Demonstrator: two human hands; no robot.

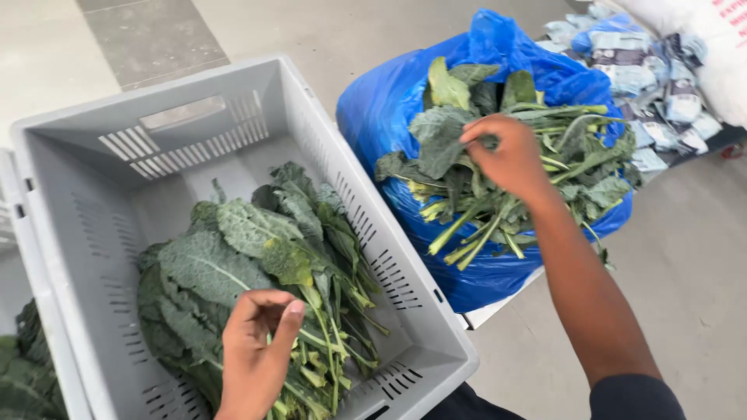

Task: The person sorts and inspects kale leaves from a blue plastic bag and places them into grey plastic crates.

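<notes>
A grey plastic crate holds a pile of dark green kale leaves with their stems pointing to the near right. My left hand rests on the pile near the stems, fingers curled around a leaf stalk. To the right, a blue plastic bag stands open with more kale leaves heaped in it. My right hand reaches into that heap and pinches a leaf at its top.
Several small wrapped packets lie at the far right beside a white sack. More kale shows at the lower left outside the crate. The floor is pale tile with a darker slab.
</notes>
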